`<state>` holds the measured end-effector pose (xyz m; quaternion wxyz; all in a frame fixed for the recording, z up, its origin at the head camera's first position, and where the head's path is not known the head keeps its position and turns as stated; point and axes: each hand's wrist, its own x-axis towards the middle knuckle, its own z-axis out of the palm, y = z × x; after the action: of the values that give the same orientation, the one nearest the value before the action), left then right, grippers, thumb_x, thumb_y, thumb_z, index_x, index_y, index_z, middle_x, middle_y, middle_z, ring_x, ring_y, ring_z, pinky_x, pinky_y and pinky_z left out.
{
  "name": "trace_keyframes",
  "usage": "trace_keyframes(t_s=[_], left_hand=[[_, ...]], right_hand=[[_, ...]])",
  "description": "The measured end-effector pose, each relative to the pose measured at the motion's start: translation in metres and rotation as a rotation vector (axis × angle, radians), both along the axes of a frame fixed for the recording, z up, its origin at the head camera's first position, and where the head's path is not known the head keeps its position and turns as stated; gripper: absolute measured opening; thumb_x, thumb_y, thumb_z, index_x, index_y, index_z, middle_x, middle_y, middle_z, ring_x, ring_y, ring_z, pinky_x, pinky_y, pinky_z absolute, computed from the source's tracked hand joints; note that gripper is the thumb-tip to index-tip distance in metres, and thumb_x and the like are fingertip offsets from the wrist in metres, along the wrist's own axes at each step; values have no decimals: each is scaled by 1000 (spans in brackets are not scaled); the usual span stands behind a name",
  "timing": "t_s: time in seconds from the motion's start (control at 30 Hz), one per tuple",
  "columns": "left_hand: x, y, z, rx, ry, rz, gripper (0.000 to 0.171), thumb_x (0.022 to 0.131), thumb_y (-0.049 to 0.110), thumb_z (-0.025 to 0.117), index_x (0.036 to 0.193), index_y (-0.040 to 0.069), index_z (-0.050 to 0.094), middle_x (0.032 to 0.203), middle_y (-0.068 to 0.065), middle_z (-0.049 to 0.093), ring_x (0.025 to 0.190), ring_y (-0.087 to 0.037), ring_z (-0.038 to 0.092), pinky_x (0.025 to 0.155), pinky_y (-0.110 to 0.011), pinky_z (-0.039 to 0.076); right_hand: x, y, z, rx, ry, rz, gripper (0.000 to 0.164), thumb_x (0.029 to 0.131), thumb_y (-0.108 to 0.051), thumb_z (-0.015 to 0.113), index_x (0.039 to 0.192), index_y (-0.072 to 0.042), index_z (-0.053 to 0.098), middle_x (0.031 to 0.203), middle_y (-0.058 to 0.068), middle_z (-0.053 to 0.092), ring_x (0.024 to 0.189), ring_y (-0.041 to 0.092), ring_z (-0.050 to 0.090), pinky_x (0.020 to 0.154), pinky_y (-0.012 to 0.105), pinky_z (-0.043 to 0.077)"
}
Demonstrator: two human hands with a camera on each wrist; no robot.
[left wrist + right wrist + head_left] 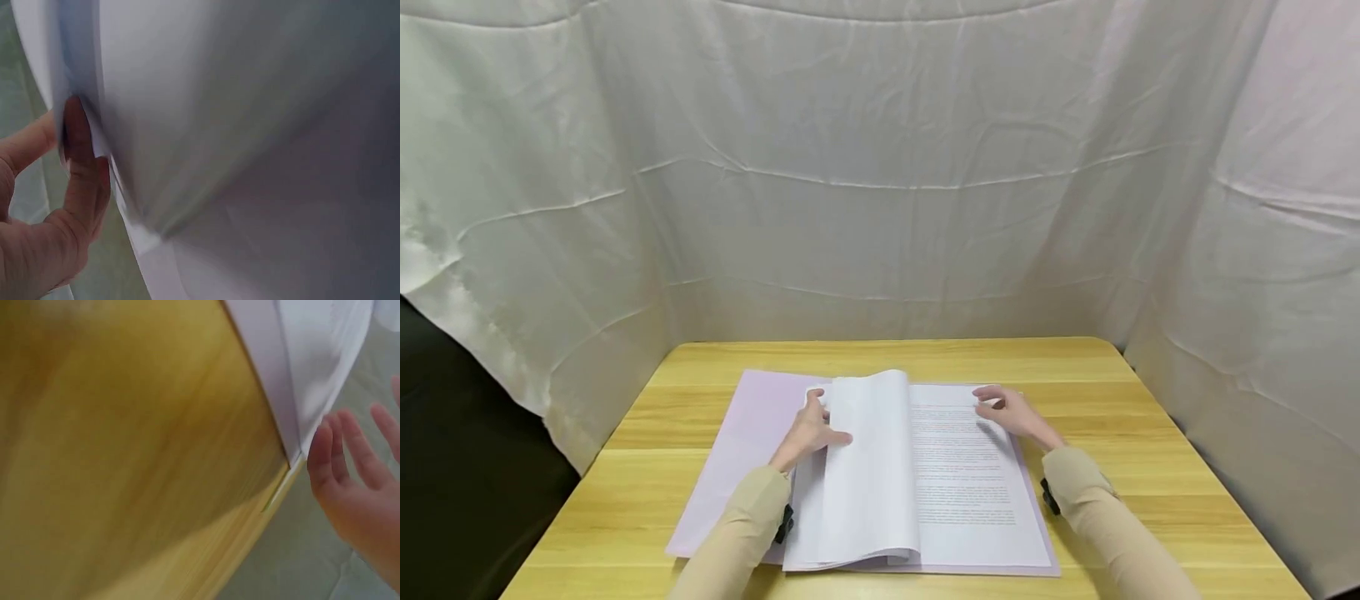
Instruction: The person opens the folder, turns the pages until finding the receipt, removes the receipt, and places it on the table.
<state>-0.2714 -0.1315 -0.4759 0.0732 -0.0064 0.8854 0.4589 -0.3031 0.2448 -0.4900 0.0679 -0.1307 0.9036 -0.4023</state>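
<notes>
A lilac-covered document lies spread on the table, its right side showing a page of printed text. A group of white pages is curled over toward the left, bulging near the middle. My left hand holds the left edge of these pages, thumb on one face and fingers on the other; the left wrist view shows the fingers against the paper. Above the upper right corner of the printed page is my right hand, fingers loosely bent and nothing seen between them. In the right wrist view its fingertips appear close to the page edge.
The lilac cover extends out on the left, under the left forearm. The wooden table runs beyond the document on both sides. Pale cloth curtains hang behind and along the sides. A dark area shows at lower left.
</notes>
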Motion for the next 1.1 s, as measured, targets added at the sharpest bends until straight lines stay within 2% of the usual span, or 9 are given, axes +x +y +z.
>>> trace_keyframes(t_s=[0.1, 0.2, 0.3, 0.4, 0.5, 0.6, 0.77, 0.97, 1.1], left_hand=[[-1, -5, -3, -54, 35, -21, 100, 75, 2, 84, 152, -6, 21, 131, -36, 56, 119, -49, 58, 103, -59, 49], [0, -7, -5, -107, 76, -37, 100, 73, -7, 82, 151, -9, 20, 136, -40, 51, 125, -53, 53, 106, -61, 47], [2, -8, -6, -161, 99, -45, 99, 71, -12, 79, 150, -11, 20, 141, -41, 46, 130, -56, 46, 105, -63, 46], [1, -6, -6, -201, 86, -41, 101, 69, -15, 76, 153, -10, 19, 143, -42, 42, 129, -57, 46, 104, -66, 46], [-1, -2, -5, -245, 72, -44, 100, 70, -16, 72, 155, -8, 20, 145, -42, 37, 115, -54, 55, 95, -61, 52], [-2, 3, -4, -332, 120, -72, 97, 69, -14, 74, 153, -8, 26, 149, -39, 33, 117, -51, 53, 98, -59, 50], [-3, 9, -10, -422, 213, -211, 90, 67, -17, 68, 150, -3, 36, 161, -30, 25, 148, -50, 25, 123, -64, 22], [-5, 9, -18, -338, 191, -443, 91, 67, -27, 54, 152, -4, 32, 164, -26, 24, 154, -46, 19, 126, -62, 15], [-5, 8, -20, -237, 104, -482, 81, 80, -18, 45, 157, -5, 23, 166, -26, 18, 155, -45, 15, 126, -62, 12]], right_hand=[[-5, 0, -2, 66, 50, -41, 45, 95, -15, 66, 135, 5, 58, 128, 30, 62, 93, 27, 60, 73, 32, 49], [-10, -2, -4, 107, 80, -59, 49, 92, -12, 68, 136, 7, 57, 133, 33, 59, 107, 42, 61, 90, 49, 53], [-14, -3, -7, 161, 115, -66, 51, 91, -12, 69, 136, 9, 56, 140, 34, 54, 129, 51, 51, 109, 61, 42], [-19, -3, -10, 205, 134, -84, 53, 89, -13, 69, 135, 10, 55, 140, 34, 54, 135, 53, 45, 115, 64, 35], [-23, -3, -12, 225, 142, -115, 53, 87, -13, 70, 134, 9, 57, 139, 33, 56, 133, 53, 45, 115, 64, 33], [-25, -3, -13, 228, 151, -140, 52, 87, -13, 70, 133, 8, 58, 137, 33, 57, 129, 52, 47, 112, 63, 34], [-25, -5, -11, 191, 173, -188, 47, 88, -11, 68, 130, 8, 61, 132, 34, 59, 124, 51, 48, 104, 62, 38], [-27, -7, -9, 135, 163, -256, 49, 88, -8, 69, 134, 6, 58, 127, 32, 58, 117, 45, 50, 96, 55, 45], [-29, -7, -8, 104, 156, -296, 51, 88, -5, 69, 136, 7, 56, 109, 27, 62, 94, 33, 56, 80, 41, 47]])
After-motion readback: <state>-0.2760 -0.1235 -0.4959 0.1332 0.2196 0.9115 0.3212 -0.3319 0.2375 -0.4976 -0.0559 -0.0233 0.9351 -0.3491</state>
